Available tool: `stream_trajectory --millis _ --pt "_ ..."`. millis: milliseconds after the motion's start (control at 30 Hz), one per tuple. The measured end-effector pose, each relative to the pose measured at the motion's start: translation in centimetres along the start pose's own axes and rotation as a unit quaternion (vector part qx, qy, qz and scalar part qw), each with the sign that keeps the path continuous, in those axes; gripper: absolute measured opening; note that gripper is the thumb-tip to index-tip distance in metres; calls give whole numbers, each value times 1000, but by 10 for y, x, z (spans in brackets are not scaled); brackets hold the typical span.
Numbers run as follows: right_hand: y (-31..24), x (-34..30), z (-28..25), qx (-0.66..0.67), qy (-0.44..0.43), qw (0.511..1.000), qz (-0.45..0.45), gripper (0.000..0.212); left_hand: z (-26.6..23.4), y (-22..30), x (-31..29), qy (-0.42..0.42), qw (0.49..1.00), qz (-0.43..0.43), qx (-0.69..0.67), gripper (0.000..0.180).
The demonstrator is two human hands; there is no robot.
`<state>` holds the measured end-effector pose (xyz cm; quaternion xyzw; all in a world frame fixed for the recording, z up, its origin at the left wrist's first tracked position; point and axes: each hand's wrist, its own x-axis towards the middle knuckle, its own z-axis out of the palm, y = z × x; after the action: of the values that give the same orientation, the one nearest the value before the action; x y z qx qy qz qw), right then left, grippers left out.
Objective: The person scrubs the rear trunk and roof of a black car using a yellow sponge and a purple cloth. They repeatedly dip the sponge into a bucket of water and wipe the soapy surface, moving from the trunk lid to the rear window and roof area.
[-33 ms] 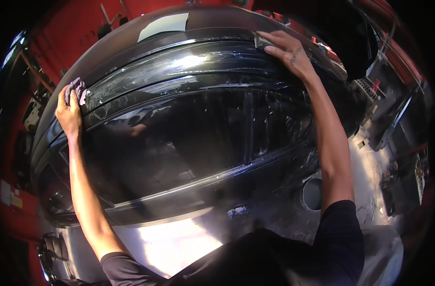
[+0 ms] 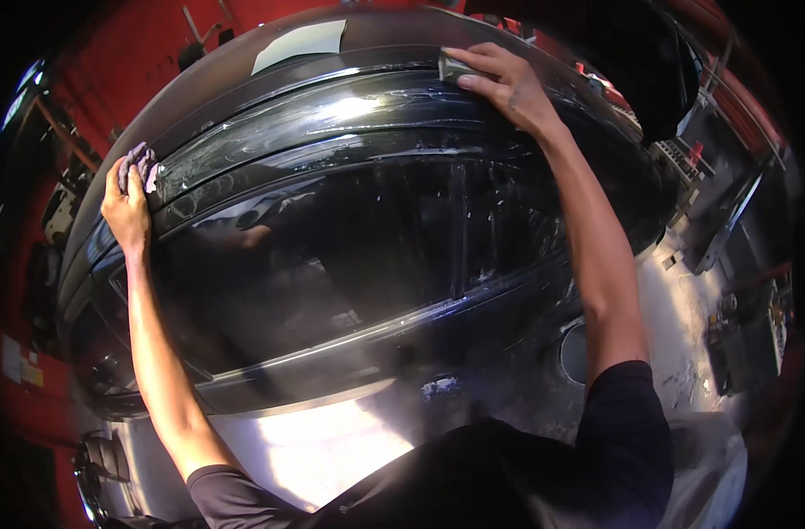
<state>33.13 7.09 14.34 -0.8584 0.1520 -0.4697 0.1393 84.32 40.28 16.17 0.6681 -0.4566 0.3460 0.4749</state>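
Note:
A dark car [image 2: 288, 291] fills the middle of the view, its side windows facing me. Along its roof edge runs a wet, streaked strip [image 2: 270, 123] with whitish smears. At the strip's left end my left hand [image 2: 127, 207] grips a crumpled purplish-grey cloth [image 2: 138, 167] against the bodywork. Farther right, my right hand [image 2: 512, 86] has its fingers closed on a small grey-green sanding pad [image 2: 453, 67], which rests on the roof edge. A pale rectangular sheet [image 2: 301, 47] lies on the roof beyond the strip.
A red wall [image 2: 89, 70] stands at the far left. Below the car, a grey bucket [image 2: 575, 354] sits on the floor [image 2: 323, 450] near my right arm. Metal racks and equipment [image 2: 742, 344] line the right side.
My right hand has slid left along the roof edge with the sanding pad. My left hand and the cloth have hardly moved.

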Motion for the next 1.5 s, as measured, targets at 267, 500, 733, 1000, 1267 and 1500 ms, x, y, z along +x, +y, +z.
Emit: stream_trajectory --millis 267,500,733,1000,1267,1500 --pt "-106 62 110 -13 -83 985 -148 43 0 -5 5 -1 999 16 -39 32" --pt "0 -22 -30 -33 -2 998 57 48 5 1 0 9 999 -11 -38 30" --pt "-79 86 103 67 -156 983 -77 48 5 3 0 4 999 5 -39 32" --pt "-32 58 -1 56 -167 979 103 59 3 9 2 24 999 2 -26 31" --pt "-206 168 238 -11 -187 975 -123 50 25 24 5 19 996 5 -83 31" --pt "-25 35 9 35 -126 991 28 51 -11 -3 2 9 1000 2 -23 31"
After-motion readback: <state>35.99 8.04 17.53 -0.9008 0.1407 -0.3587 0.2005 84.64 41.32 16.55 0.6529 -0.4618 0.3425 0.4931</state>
